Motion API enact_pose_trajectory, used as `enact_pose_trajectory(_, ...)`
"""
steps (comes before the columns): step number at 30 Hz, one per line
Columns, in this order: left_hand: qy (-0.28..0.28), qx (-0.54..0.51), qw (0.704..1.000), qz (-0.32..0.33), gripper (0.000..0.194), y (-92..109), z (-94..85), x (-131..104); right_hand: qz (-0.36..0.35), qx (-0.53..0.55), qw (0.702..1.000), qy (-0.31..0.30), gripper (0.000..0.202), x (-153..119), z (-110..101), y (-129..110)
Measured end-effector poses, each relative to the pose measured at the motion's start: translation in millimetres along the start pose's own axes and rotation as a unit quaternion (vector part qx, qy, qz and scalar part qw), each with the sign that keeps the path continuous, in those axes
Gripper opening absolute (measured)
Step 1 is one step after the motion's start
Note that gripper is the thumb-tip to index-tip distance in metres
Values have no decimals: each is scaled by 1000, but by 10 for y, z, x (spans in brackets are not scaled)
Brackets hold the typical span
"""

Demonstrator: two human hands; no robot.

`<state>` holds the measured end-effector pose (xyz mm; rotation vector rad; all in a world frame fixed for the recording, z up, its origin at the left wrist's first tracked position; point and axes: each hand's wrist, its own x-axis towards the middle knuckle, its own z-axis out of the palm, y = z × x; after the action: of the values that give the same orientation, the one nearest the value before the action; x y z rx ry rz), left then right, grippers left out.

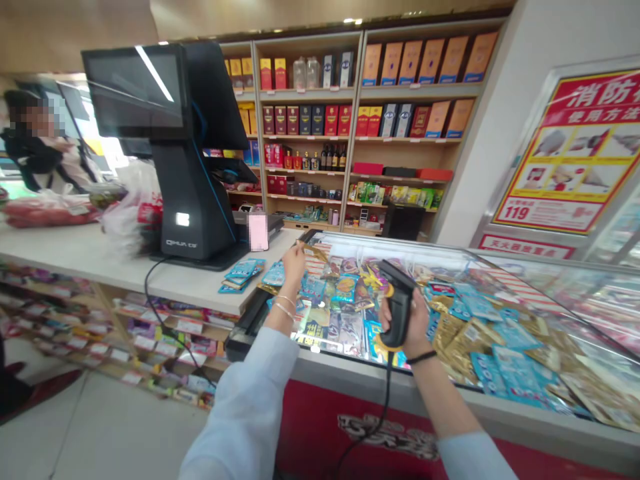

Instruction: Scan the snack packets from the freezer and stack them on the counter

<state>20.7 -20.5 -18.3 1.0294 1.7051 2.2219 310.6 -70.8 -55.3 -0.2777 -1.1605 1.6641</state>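
In my right hand [419, 320] is a black and orange barcode scanner [400, 303], its head tilted up and to the left and its cable hanging down from the handle. My left hand [294, 265] pinches the edge of a gold snack packet [316, 253] above the left end of the glass-topped display case [430, 248]. Blue and gold packets [475, 303] lie heaped on the case's right part, to the right of the scanner. A small stack of blue packets [242, 275] rests on the white counter [200, 283], left of my left hand.
A cash register with a screen [173, 167] stands on the counter, with a plastic bag [127, 213] beside it. A black cable [165, 323] droops over the counter's front. Shelves of boxes [305, 120] line the wall behind. Another person [43, 143] stands at far left.
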Motion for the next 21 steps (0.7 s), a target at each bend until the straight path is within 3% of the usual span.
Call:
enact_pose_trajectory(4, -19, 113, 993, -14, 23, -136, -246, 225, 59, 11, 998, -19, 61, 339, 399, 378)
enact_pose_trajectory(9, -62, 295, 953, 20, 28, -141, -317, 279, 119, 21, 992, -34, 62, 719, 686, 776)
enact_pose_trajectory(14, -95, 425, 899, 46, 38, -129, -343, 246, 160, 46, 986, 2, 62, 900, 766, 1047)
enact_pose_trajectory(21, -57, 485, 871, 55, 29, -139, -326, 170, 195, 64, 978, 28, 47, 848, 742, 1176)
